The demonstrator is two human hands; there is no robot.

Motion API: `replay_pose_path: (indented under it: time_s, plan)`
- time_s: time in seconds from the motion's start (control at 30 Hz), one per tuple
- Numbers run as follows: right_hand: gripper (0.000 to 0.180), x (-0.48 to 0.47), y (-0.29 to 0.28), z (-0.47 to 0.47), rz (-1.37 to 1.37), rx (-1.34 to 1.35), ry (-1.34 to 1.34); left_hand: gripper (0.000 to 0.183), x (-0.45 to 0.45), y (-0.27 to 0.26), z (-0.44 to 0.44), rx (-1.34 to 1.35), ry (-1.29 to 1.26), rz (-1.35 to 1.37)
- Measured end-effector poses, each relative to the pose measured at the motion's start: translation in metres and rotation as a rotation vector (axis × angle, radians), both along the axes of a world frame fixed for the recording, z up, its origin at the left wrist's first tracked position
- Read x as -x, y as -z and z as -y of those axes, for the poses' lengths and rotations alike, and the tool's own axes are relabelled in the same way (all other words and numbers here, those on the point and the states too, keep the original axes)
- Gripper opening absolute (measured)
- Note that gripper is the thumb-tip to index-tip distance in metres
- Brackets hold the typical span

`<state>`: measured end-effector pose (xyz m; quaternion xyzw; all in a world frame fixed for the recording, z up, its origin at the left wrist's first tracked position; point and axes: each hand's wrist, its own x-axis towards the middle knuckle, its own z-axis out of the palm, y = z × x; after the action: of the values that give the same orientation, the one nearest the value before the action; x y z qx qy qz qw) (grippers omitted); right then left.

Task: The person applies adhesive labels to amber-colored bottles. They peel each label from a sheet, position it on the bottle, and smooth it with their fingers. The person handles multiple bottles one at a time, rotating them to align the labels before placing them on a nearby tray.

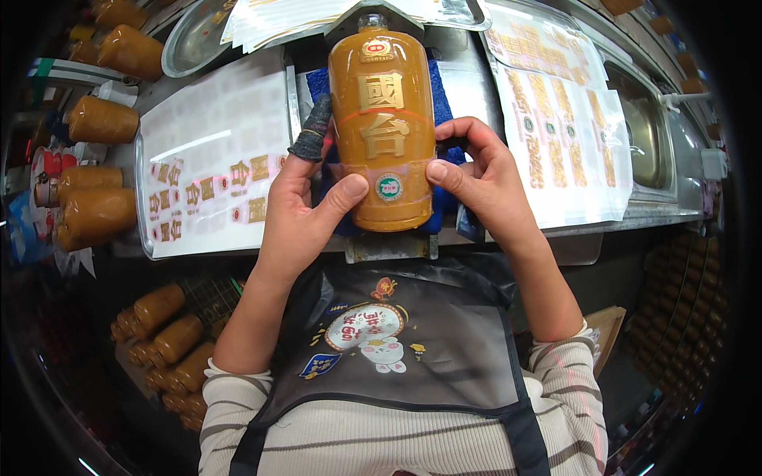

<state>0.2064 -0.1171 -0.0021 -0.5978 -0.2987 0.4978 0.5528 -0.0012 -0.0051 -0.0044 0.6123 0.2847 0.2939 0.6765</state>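
Observation:
A brown glazed bottle (381, 143) with a short clear neck lies on its back in a metal cradle (390, 249) lined with blue cloth (443, 113). It bears raised gold characters and a small red and gold emblem. A pinkish film decal band with a round green seal (389, 187) spans its lower part. My left hand (303, 202) grips the bottle's left side, thumb on the band's left part; dark cloth covers a fingertip. On the right side, my right hand (479, 172) has its thumb on the band's edge, with its fingers curled beside the bottle.
Left of the cradle is a tray (214, 125) with gold decals on white sheets. More decal sheets (559, 137) lie at right, before a metal sink (640, 128). Brown bottles (98, 211) stand at far left; others (161, 309) sit below the bench. A round metal bowl (193, 44) is behind.

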Motion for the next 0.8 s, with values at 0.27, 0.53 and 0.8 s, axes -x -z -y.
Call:
replay_pose_path:
  time_s: [0.27, 0.53, 0.8]
  plan:
    - [0.046, 0.003, 0.008, -0.002, -0.027, -0.052, 0.014, 0.066, 0.004, 0.003, 0.0, 0.057, 0.035, -0.036]
    - [0.049, 0.005, 0.004, 0.0, -0.009, -0.05, 0.006, 0.066, 0.004, 0.006, -0.002, 0.07, 0.039, 0.031]
    - [0.049, 0.005, 0.002, 0.0, -0.011, -0.058, -0.003, 0.07, 0.002, 0.007, -0.002, 0.078, 0.009, 0.05]
